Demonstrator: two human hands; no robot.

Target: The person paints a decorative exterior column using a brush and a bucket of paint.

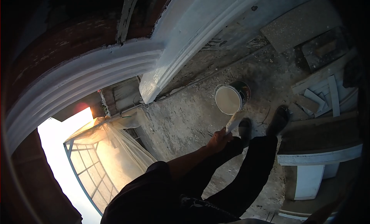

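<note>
My left hand (220, 140) is closed around a whitish paintbrush (232, 124), whose pale far end points toward a bucket (246, 90). Thick cream-coloured paint (227, 100) shows inside the bucket, which stands on the floor beyond my shoes. The brush end lies close to the bucket's near rim; whether it touches is too dim to tell. My right hand is out of sight, though a dark brownish shape at the lower right edge may be part of that arm.
A white moulded ledge (88, 70) and column (181, 43) rise at upper left. Boards (304, 23) and white offcuts (320, 100) lie at right, near a white-edged step (320, 156). Plastic sheeting (119, 143) hangs over a metal frame (83, 168). The floor (185, 116) is stained concrete.
</note>
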